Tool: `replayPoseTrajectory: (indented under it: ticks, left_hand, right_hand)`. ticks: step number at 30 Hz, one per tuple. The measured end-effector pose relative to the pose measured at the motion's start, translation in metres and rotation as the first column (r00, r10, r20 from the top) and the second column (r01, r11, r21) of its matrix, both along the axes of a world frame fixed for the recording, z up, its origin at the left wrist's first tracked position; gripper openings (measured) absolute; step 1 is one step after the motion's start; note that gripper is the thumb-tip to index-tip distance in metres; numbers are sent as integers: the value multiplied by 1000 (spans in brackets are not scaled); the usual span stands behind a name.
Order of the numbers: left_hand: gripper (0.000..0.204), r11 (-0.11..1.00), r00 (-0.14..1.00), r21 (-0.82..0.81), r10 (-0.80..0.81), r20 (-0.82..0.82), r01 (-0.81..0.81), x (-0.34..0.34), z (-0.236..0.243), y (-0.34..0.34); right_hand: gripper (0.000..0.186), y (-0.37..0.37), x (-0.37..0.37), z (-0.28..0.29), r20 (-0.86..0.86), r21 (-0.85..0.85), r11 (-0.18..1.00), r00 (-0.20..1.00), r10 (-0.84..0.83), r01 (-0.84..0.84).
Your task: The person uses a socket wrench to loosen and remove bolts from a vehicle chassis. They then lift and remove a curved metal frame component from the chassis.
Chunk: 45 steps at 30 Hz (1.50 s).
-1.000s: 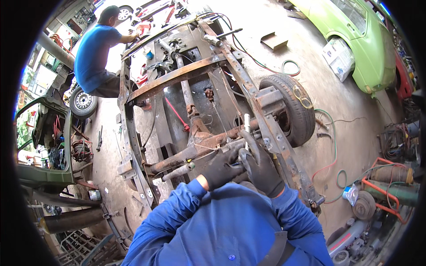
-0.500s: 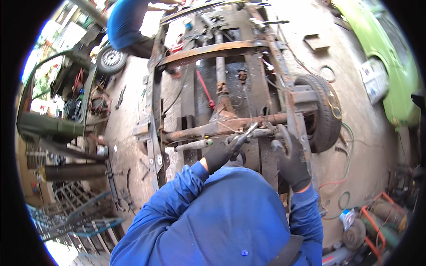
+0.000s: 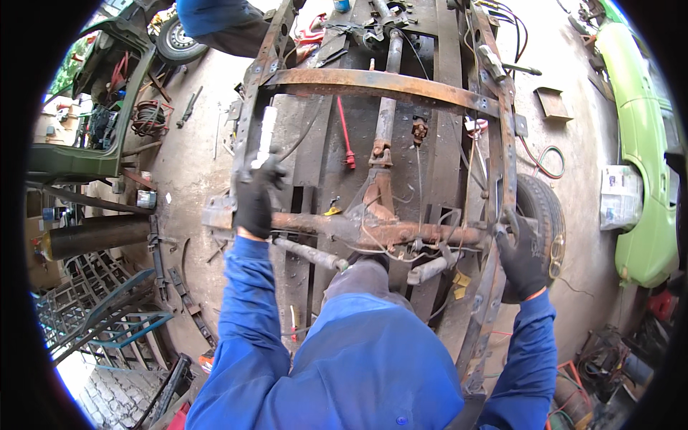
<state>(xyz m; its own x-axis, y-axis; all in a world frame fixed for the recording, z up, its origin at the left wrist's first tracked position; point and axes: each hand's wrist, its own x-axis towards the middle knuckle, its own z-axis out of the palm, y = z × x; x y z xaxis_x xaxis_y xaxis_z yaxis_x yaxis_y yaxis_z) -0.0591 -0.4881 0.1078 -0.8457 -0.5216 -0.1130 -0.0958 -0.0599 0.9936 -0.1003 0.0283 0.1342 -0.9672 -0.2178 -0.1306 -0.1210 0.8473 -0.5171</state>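
My left hand (image 3: 255, 197), in a black glove, is closed around a bright silver hand tool (image 3: 267, 132) that points away from me. Glare washes out the tool's shape, so its exact kind is unclear. This hand is over the left rail (image 3: 246, 136) of a bare vehicle frame. My right hand (image 3: 522, 254), gloved too, grips the right frame rail (image 3: 489, 287) beside the tyre, its fingers bent over the metal. Between my hands lies a rusty axle (image 3: 308, 224) with a driveshaft (image 3: 387, 118) running forward from it.
A rusty crossmember (image 3: 373, 82) spans the rails ahead. Grey shock absorbers (image 3: 308, 252) lie near my legs. A tyre (image 3: 541, 215) stands outside the right rail. Another person's blue sleeve (image 3: 218, 18) is at the far left. A green car body (image 3: 641, 143) stands on the right.
My left hand has swung from the middle to the left rail with the silver tool. My right hand has moved outward onto the right rail. The view has shifted closer over the frame.
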Motion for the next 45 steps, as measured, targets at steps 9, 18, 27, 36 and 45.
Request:
replayPoseTrajectory:
  ticks: [9, 18, 27, 36, 45]
  left_hand:
    - [55, 641, 957, -757, 282, 74, -130, -96, -44, -158]
    - [21, 109, 920, -984, 354, 168, 138, -116, -158, -232]
    - [21, 273, 942, -962, 318, 111, 21, -112, -182, -227]
    - [26, 261, 922, -962, 350, 168, 76, -107, -184, -227]
    - [27, 351, 952, -936, 293, 84, -26, -109, -188, -231]
  right_hand:
    - [47, 35, -273, -72, -294, 371, 922, 927, 233, -113]
    - [55, 67, -477, -146, -339, 689, 724, 900, 273, 40]
    - [62, 75, -563, -164, -68, 579, 783, 943, 325, -228]
    - [37, 101, -586, -161, -105, 787, 560, 837, 537, -260]
    - [33, 50, -505, -119, -171, 823, 537, 823, 541, -183]
